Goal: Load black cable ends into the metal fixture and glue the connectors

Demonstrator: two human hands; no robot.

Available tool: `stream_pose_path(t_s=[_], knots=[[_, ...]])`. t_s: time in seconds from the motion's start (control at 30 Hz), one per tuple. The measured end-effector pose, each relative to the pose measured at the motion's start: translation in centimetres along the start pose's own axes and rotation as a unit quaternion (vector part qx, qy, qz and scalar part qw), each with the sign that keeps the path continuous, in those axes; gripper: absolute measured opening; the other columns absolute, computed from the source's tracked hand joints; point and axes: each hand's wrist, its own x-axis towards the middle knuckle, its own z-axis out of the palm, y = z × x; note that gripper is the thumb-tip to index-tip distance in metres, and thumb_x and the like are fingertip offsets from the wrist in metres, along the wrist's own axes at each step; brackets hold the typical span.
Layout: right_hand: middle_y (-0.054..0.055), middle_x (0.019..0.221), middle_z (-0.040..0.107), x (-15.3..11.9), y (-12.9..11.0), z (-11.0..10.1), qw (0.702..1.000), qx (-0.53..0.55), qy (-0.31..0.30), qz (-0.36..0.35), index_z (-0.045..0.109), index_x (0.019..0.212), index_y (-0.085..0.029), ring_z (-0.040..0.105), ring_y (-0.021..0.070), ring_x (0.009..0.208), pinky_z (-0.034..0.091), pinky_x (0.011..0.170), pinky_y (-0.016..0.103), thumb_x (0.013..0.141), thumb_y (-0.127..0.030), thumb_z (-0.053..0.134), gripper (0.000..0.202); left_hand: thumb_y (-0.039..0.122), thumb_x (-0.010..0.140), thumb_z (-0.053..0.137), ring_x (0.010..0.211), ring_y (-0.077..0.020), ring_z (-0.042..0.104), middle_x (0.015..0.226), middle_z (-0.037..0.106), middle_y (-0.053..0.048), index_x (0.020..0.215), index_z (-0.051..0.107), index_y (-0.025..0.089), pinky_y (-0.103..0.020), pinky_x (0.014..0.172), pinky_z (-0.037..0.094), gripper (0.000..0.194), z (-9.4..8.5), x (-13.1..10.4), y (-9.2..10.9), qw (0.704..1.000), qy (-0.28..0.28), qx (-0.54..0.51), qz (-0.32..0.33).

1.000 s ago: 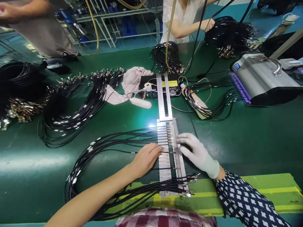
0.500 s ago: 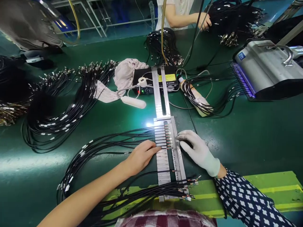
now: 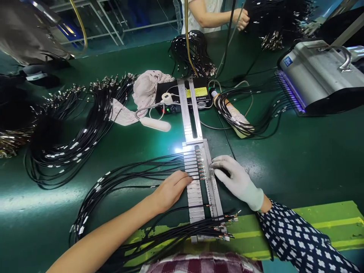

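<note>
In the head view, a slotted metal jig (image 3: 195, 197) is laid lengthwise at the centre of the frame on a green tabletop (image 3: 284, 163). A single black cable (image 3: 142, 186) is grasped at the fingertips of the bare left hand (image 3: 172, 191), over the jig's left plate, its stripped end being pointed toward the right rail. The gloved right hand (image 3: 238, 180) is held loosely curved just right of centre, thumb and fingers parted, with its fingertips rested against the rail. Above the left hand, several more cables are set side by side across the jig, their coloured wire ends lined up. At bottom centre, a cable bundle (image 3: 187, 228) is draped across the jig's lower end. A black control box (image 3: 202, 104) is placed at upper centre, flanked by a crumpled cloth (image 3: 148, 89) and a yellowish bottle (image 3: 243, 131). At upper right, cables are led to a silver machine (image 3: 321, 72) lit violet along its edge.
</note>
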Motion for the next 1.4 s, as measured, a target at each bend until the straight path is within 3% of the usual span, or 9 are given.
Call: stream_pose_path(t_s=[0.13, 0.3, 0.43, 0.57, 0.7, 0.8, 0.97, 1.23, 1.4], knots=[[0.007, 0.111, 0.065, 0.0, -0.1, 0.0, 1.0, 0.003, 0.0, 0.007, 0.068, 0.101, -0.025, 0.062, 0.0252, 0.106, 0.053, 0.096, 0.046, 0.097, -0.028, 0.053, 0.016, 0.011, 0.1, 0.04, 0.099, -0.0201, 0.055, 0.108, 0.06, -0.012, 0.13, 0.052, 0.016, -0.033, 0.084, 0.047, 0.033, 0.9, -1.4, 0.3, 0.998, 0.031, 0.059, -0.021], [0.006, 0.109, 0.065, 0.0, 0.0, 0.1, 1.0, 0.002, -0.002, 0.003, 0.067, 0.099, -0.025, 0.062, 0.0242, 0.106, 0.053, 0.096, 0.044, 0.097, -0.026, 0.052, 0.015, 0.013, 0.102, 0.035, 0.075, -0.0174, 0.048, 0.084, 0.058, -0.004, 0.137, 0.05, 0.018, -0.031, 0.069, 0.037, 0.038, 0.6, -2.2, 1.1, 0.987, 0.004, 0.154, -0.053], [0.006, 0.108, 0.066, -0.1, 0.3, 0.2, 1.0, -0.003, 0.011, -0.015, 0.067, 0.098, -0.025, 0.062, 0.0237, 0.104, 0.052, 0.095, 0.044, 0.097, -0.026, 0.053, 0.014, 0.015, 0.102, 0.036, 0.079, -0.0175, 0.052, 0.086, 0.061, -0.004, 0.133, 0.05, 0.017, -0.033, 0.076, 0.04, 0.034, -0.2, -1.8, 2.6, 0.991, -0.036, 0.104, -0.08], [0.006, 0.106, 0.067, -0.3, 0.5, 0.3, 0.999, -0.007, 0.013, -0.038, 0.067, 0.097, -0.025, 0.063, 0.0233, 0.103, 0.052, 0.094, 0.044, 0.097, -0.026, 0.052, 0.015, 0.024, 0.099, 0.05, 0.091, -0.022, 0.057, 0.104, 0.064, -0.008, 0.127, 0.048, 0.017, -0.039, 0.083, 0.045, 0.029, -0.3, -2.5, 5.8, 0.988, -0.065, 0.018, -0.136], [0.006, 0.106, 0.067, -0.4, 0.5, 0.2, 0.999, -0.007, 0.019, -0.043, 0.067, 0.098, -0.025, 0.063, 0.0234, 0.102, 0.053, 0.094, 0.043, 0.097, -0.027, 0.05, 0.016, 0.019, 0.1, 0.045, 0.093, -0.0194, 0.059, 0.104, 0.061, -0.007, 0.121, 0.05, 0.021, -0.032, 0.079, 0.051, 0.022, -0.1, -3.5, 7.7, 0.967, -0.07, -0.103, -0.222], [0.006, 0.107, 0.067, -0.3, 0.5, 0.3, 0.999, -0.012, 0.018, -0.038, 0.066, 0.099, -0.025, 0.063, 0.0236, 0.103, 0.052, 0.095, 0.044, 0.097, -0.027, 0.051, 0.016, 0.019, 0.101, 0.041, 0.089, -0.0163, 0.06, 0.098, 0.059, -0.005, 0.111, 0.056, 0.021, -0.028, 0.078, 0.051, 0.018, -0.8, -3.1, 7.0, 0.96, -0.046, -0.144, -0.237], [0.006, 0.106, 0.067, -0.2, 0.4, 0.3, 0.999, -0.012, 0.018, -0.034, 0.067, 0.098, -0.024, 0.063, 0.0236, 0.103, 0.052, 0.095, 0.044, 0.096, -0.025, 0.052, 0.015, 0.019, 0.1, 0.045, 0.085, -0.0147, 0.058, 0.094, 0.057, -0.003, 0.106, 0.061, 0.021, -0.026, 0.075, 0.05, 0.017, -2.2, -1.5, 4.5, 0.963, -0.012, -0.114, -0.245], [0.006, 0.106, 0.067, -0.2, 0.5, 0.2, 1.0, -0.009, 0.012, -0.026, 0.067, 0.098, -0.025, 0.063, 0.0233, 0.103, 0.053, 0.094, 0.043, 0.097, -0.026, 0.052, 0.015, 0.017, 0.101, 0.041, 0.088, -0.017, 0.059, 0.093, 0.062, -0.005, 0.102, 0.057, 0.019, -0.03, 0.08, 0.051, 0.016, -0.6, -0.8, 3.0, 0.991, 0.017, -0.006, -0.133], [0.006, 0.107, 0.067, -0.1, 0.6, 0.2, 1.0, -0.003, 0.004, -0.018, 0.067, 0.099, -0.025, 0.062, 0.0242, 0.103, 0.052, 0.094, 0.044, 0.097, -0.027, 0.052, 0.015, 0.012, 0.101, 0.038, 0.092, -0.0189, 0.059, 0.103, 0.065, -0.01, 0.126, 0.051, 0.016, -0.032, 0.081, 0.051, 0.028, -0.3, -1.4, 1.7, 0.997, -0.008, 0.076, -0.024]])
